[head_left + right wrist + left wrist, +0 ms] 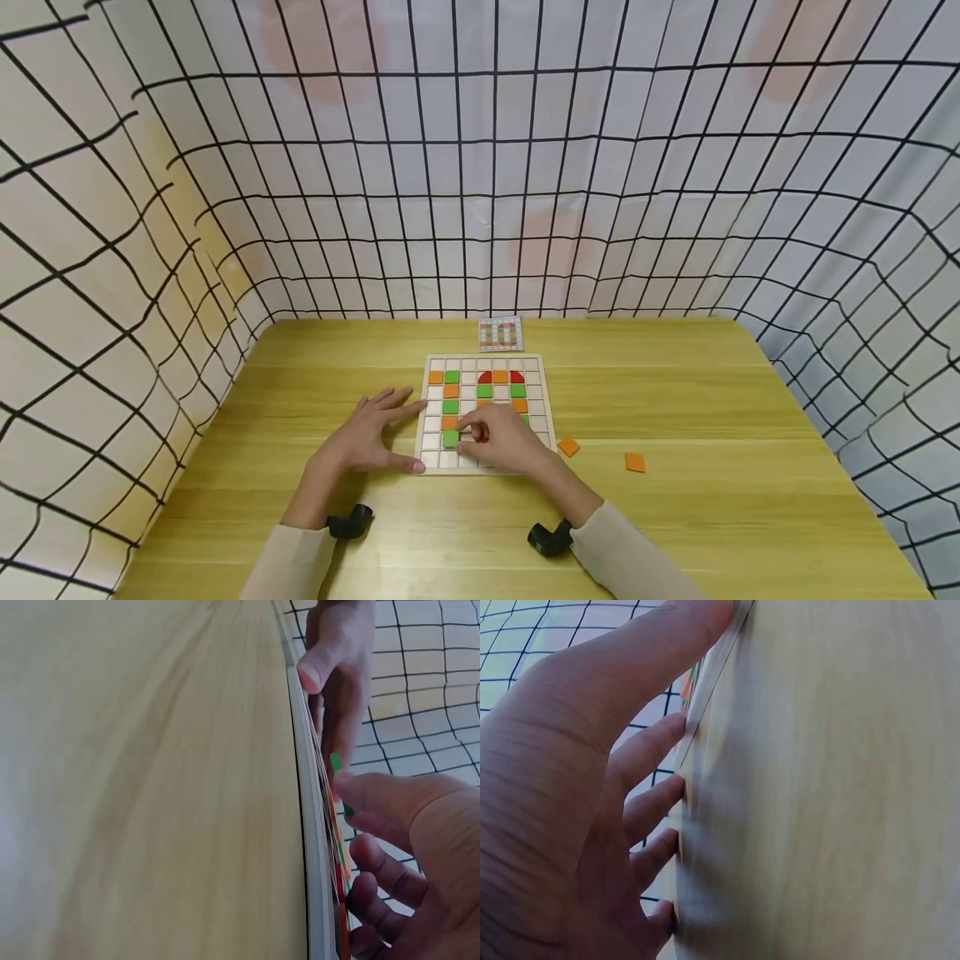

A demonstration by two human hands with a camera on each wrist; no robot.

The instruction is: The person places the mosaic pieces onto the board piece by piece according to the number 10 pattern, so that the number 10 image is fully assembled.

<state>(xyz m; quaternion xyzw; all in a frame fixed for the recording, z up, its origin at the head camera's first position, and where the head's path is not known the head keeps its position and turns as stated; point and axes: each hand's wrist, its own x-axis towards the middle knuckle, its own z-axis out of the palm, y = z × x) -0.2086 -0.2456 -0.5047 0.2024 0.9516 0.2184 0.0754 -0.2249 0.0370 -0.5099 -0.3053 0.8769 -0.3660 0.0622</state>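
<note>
A white gridded board (431, 462) lies on the table, with orange, green and red tiles set in its squares. My right hand (498, 435) reaches over the board and pinches a green tile (337, 762) between thumb and index finger. In the head view that green tile (450, 439) is at the lower end of a column of green and orange tiles on the board's left side. My left hand (369, 433) has its fingers spread, with the thumb and index fingertip touching the board's left edge. Part of the tile pattern is hidden under my right hand.
Two loose orange tiles, a nearer one (568, 447) and a farther one (635, 462), lie right of the board. A small pattern card (500, 333) lies behind it. White walls with a black grid (495, 175) enclose the wooden table (675, 392) at the back and sides.
</note>
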